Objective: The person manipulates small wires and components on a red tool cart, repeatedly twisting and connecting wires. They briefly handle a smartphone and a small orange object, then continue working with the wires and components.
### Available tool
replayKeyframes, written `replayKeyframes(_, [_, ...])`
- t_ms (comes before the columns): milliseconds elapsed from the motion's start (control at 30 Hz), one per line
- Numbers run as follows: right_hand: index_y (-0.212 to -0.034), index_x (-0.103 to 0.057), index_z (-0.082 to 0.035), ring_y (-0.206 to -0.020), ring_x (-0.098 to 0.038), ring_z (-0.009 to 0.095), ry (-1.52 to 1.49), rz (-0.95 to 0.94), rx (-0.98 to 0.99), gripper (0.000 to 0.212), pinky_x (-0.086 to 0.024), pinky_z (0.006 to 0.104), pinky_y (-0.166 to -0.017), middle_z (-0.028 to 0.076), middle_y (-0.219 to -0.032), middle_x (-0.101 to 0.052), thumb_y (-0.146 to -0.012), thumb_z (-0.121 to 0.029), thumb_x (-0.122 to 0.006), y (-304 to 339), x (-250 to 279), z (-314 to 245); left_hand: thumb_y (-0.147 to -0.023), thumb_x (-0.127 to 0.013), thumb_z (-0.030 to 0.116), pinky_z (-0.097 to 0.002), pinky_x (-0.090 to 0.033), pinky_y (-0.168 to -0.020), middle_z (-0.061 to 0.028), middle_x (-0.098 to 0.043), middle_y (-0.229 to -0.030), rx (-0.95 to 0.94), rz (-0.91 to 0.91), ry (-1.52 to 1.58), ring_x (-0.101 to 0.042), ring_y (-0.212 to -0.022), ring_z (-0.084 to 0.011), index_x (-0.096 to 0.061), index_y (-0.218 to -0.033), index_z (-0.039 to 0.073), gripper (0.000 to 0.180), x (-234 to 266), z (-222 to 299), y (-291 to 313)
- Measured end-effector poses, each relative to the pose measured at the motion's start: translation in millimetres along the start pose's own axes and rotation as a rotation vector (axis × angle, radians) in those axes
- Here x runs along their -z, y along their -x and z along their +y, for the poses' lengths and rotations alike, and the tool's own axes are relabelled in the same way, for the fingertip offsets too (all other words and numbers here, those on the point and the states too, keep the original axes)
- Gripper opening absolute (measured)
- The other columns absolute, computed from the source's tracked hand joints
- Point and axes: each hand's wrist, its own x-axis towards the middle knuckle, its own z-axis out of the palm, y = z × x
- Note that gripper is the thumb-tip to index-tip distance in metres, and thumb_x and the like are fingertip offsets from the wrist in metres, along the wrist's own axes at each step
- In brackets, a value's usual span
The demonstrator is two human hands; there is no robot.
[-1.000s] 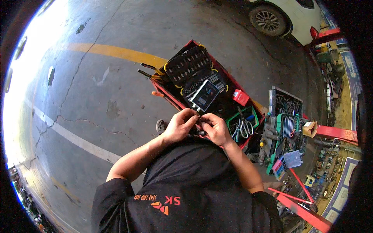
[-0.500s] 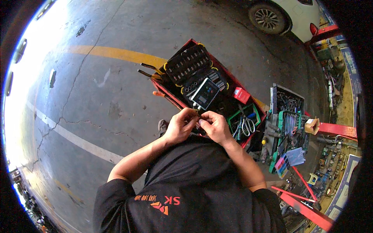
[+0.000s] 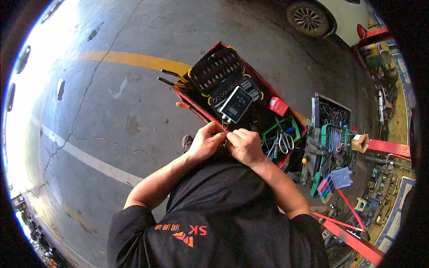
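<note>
Close together before my waist, my left hand (image 3: 206, 143) and my right hand (image 3: 245, 146) pinch thin wires (image 3: 224, 127) between their fingertips. The wires run up to a small grey-white control box (image 3: 237, 105) with a dark face and coloured buttons. That box rests tilted on an open black socket set (image 3: 215, 73) with yellow latches. Under it all is a red tool cart (image 3: 261, 83). What exactly lies inside my closed fingers is mostly hidden by them.
In the cart are a red carton (image 3: 278, 106), a green tray (image 3: 264, 134) and scissors (image 3: 285, 142). Black-and-yellow handles (image 3: 172, 78) jut from its left side. To the right stand a grey crate (image 3: 315, 111), a green tool case (image 3: 322, 178) and a cardboard box (image 3: 359, 143). A white car (image 3: 346, 22) is beyond.
My right hand has turned so that its back faces up more, with the fingers curled tighter. Both hands remain near the same spot, fingertips slightly apart, wires showing between them.
</note>
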Motion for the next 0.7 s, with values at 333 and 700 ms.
replayKeyframes(333, [-0.074,-0.055,-0.007,-0.064,-0.060,0.030,-0.144,0.061,-0.118,0.011,-0.048,0.0402,-0.055,0.010,-0.067,-0.057,-0.074,-0.005,-0.066,8,2,-2,-0.093,-0.058,0.011,-0.0254,-0.045,-0.066,-0.0035,-0.059,-0.084,-0.040,-0.067,0.078,-0.052,-0.076,-0.0089,-0.052,-0.100,0.002,0.013,-4,-10,3])
replayKeyframes(700, [-0.086,-0.064,0.000,-0.066,-0.059,0.008,-0.521,0.000,-0.489,0.007,-0.048,0.0273,-0.059,0.008,-0.073,-0.066,-0.081,-0.005,-0.065,21,1,-2,-0.089,-0.063,0.006,-0.0317,-0.048,-0.091,-0.0106,-0.063,-0.107,-0.087,-0.097,-0.261,-0.059,-0.105,-0.0176,-0.052,-0.116,0.000,0.029,-2,10,18])
